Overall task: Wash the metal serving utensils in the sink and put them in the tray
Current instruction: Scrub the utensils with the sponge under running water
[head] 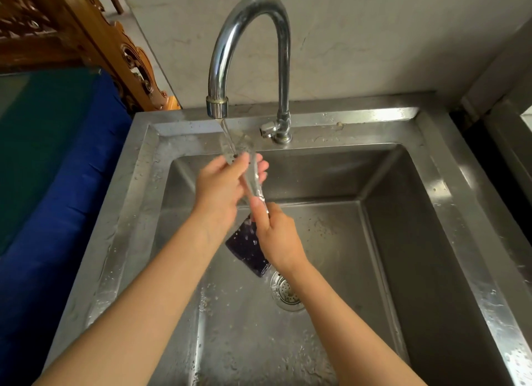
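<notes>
— Both hands are on one metal utensil (253,181) under the running tap (247,54), over the sink (403,213)?

— Yes. The right hand (277,236) grips its lower end; the left hand (221,190) wraps the blurred upper part, rubbing it in the stream.

— What might go wrong?

— Wet metal could slip and drop into the basin beside the dark sponge (249,249). No tray is in view, so carrying it there dripping risks another slip.

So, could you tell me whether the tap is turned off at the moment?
No, a stream of water runs from the faucet onto the metal utensil held in both hands.
</notes>
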### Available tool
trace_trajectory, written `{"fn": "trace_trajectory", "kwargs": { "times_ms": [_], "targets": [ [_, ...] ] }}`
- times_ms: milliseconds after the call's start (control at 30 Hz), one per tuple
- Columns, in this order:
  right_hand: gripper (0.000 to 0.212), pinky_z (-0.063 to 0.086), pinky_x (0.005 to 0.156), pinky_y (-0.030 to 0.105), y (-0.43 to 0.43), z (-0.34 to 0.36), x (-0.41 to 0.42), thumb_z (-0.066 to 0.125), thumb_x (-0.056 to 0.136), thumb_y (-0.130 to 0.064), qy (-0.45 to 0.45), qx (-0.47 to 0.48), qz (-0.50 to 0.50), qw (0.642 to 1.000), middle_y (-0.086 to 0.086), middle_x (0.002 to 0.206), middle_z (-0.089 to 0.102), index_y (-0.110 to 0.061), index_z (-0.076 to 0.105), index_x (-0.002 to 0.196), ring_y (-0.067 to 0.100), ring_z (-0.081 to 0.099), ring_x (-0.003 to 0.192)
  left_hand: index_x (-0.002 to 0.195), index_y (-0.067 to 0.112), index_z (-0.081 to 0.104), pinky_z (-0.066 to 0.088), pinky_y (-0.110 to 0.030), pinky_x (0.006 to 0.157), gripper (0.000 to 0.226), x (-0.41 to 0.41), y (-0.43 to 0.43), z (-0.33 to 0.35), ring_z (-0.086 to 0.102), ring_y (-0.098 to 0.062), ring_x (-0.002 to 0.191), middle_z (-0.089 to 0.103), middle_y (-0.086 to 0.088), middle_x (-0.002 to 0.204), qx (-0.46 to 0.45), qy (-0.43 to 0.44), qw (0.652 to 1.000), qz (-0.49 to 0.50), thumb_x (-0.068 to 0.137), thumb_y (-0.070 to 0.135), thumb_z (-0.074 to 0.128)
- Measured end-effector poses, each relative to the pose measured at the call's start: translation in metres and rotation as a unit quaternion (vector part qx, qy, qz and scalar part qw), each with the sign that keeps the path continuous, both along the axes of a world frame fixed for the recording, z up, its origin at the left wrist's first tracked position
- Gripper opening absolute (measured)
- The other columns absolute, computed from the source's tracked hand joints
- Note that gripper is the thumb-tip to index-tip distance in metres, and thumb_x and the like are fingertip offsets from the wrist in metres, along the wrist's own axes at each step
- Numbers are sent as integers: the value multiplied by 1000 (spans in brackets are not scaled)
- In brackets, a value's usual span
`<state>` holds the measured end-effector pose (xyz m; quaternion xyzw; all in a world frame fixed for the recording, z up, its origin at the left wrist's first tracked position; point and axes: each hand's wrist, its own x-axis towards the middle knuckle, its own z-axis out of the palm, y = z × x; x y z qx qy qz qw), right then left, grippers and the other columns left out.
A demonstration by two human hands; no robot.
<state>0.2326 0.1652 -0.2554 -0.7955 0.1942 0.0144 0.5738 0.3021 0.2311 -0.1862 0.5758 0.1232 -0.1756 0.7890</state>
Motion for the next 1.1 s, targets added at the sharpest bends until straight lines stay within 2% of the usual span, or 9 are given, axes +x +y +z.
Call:
{"fn": "trace_trajectory", "kwargs": {
  "times_ms": [133, 300, 500, 667, 767, 900, 967, 1033, 1100],
  "targets": [
    [51, 36, 59, 30, 5, 0, 0, 28, 91, -59, 4, -34, 31, 999, -6, 62, 49, -13, 46, 82, 14, 46, 57, 91, 1, 61, 58, -27, 61, 8, 28, 2, 12, 72, -19, 71, 69, -15, 90, -45, 22, 993, 103, 91, 7, 56],
    [48, 31, 58, 29, -1, 12, 14, 30, 93, -55, -19, -6, -3, 1000, -1, 72, 55, -12, 48, 81, 20, 49, 69, 92, 5, 57, 57, -22, 56, 8, -6, -15, 1, 69, -12, 60, 71, -6, 78, 2, -14, 1000, -4, 94, 11, 53],
    [49, 39, 61, 34, 9, 9, 1, 30, 91, -60, -16, -36, 32, 999, 0, 70, 52, -13, 43, 81, 20, 48, 65, 96, 11, 62, 43, -19, 39, 39, 30, -7, 12, 56, -8, 41, 66, 1, 60, 39, 11, 996, 83, 92, 47, 48],
    [45, 38, 57, 25, 11, 16, 5, 32, 93, -56, -34, 110, 1, 993, -9, 63, 49, -18, 49, 76, 6, 45, 56, 67, 15, 56, 31, -13, 31, 56, 23, 4, 8, 40, -9, 28, 47, 5, 36, 71, 61, 989, 116, 76, 70, 54],
    [42, 32, 48, 21, 4, 24, 19, 31, 97, -45, -51, 252, -29, 966, -10, 57, 42, -14, 55, 83, 3, 37, 45, 49, 19, 39, 24, -16, 33, 56, 26, 9, 4, 30, -9, 30, 33, 7, 38, 29, 64, 987, 142, 83, 62, 49],
    [27, 28, 40, 16, -2, 32, 29, 40, 97, -33, -75, 275, -24, 958, -10, 54, 36, -11, 55, 92, 2, 30, 39, 102, 20, 57, 38, -15, 54, 23, 36, 18, 2, 51, -4, 66, 58, 6, 84, 152, -64, 973, 164, 98, 33, 39],
    [23, 32, 49, 19, 0, 34, 32, 45, 96, -34, -89, 205, -37, 974, -11, 57, 40, -15, 52, 86, 5, 35, 47, 131, 25, 49, 36, -7, 73, 34, 36, 19, -1, 49, 7, 98, 54, 13, 121, 267, -175, 940, 118, 99, 30, 36],
    [23, 36, 54, 22, 3, 34, 32, 47, 94, -35, -110, 113, -44, 987, -9, 59, 44, -15, 51, 85, 8, 39, 53, 140, 24, 40, 35, 1, 77, 42, 30, 12, -3, 43, 19, 101, 46, 22, 128, 276, -239, 928, 73, 99, 30, 37],
    [23, 38, 54, 23, 7, 33, 30, 48, 94, -36, -126, 50, -45, 990, -9, 61, 48, -14, 49, 87, 9, 41, 55, 144, 19, 34, 41, -7, 89, 45, 31, 4, -1, 48, 11, 109, 52, 12, 131, 208, -201, 955, 66, 99, 25, 39]
  ]
}}
